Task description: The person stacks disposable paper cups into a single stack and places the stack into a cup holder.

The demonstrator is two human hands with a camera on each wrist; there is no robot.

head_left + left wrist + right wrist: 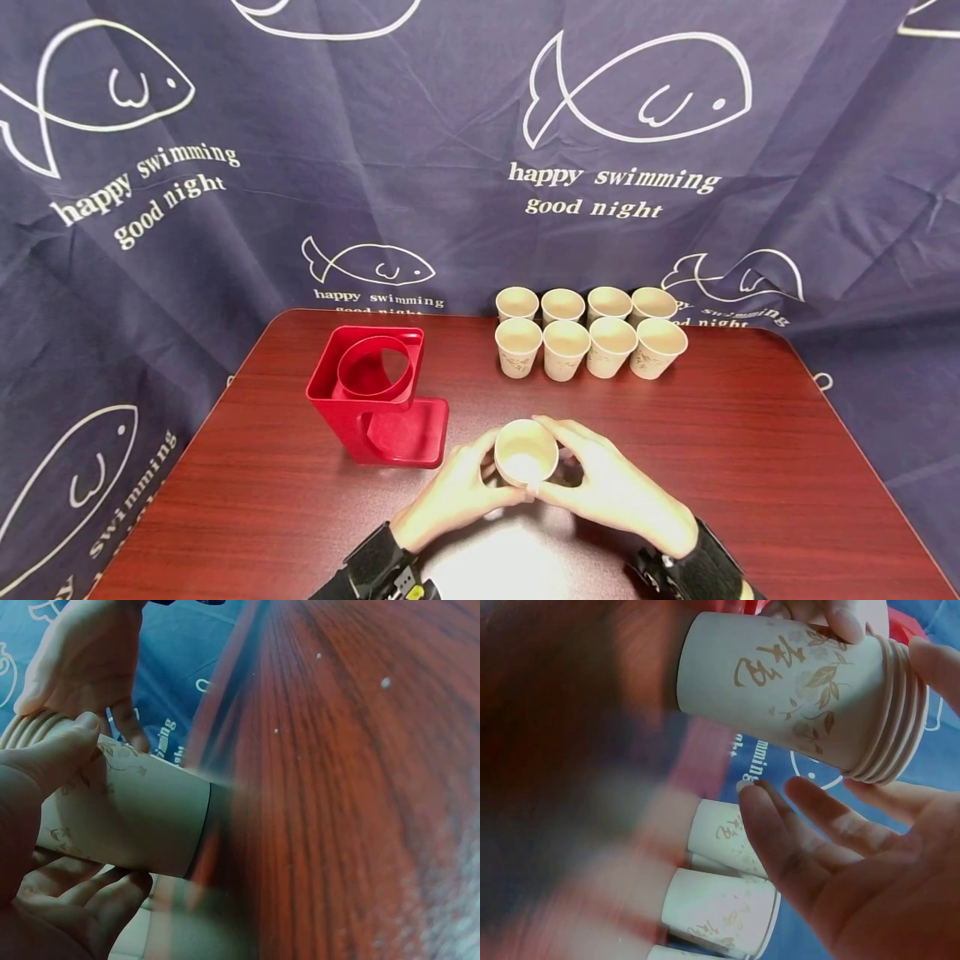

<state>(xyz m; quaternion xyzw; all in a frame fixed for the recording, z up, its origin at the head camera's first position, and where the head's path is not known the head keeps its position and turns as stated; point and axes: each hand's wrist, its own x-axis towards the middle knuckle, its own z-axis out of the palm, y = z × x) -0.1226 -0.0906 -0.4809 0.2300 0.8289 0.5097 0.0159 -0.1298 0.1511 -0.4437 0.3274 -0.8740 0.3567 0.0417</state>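
A stack of nested paper cups (pixel 527 452) stands at the middle of the red-brown table (pixel 675 467), and both hands wrap around it. My left hand (pixel 465 487) grips it from the left; in the left wrist view its thumb (pixel 52 754) lies across the stack (pixel 135 817) and its fingers curl beneath. My right hand (pixel 600 475) curves round the right and far side. In the right wrist view its thumb (pixel 937 667) touches the rims of the stack (pixel 795 690), while the other fingers (pixel 795 832) lie loosely spread beside it.
A red plastic cup holder (pixel 375 392) with a round opening stands left of the hands. Several paper cups (pixel 588 333) stand in two rows at the table's far edge. A dark blue cloth with fish prints (pixel 450 167) hangs behind.
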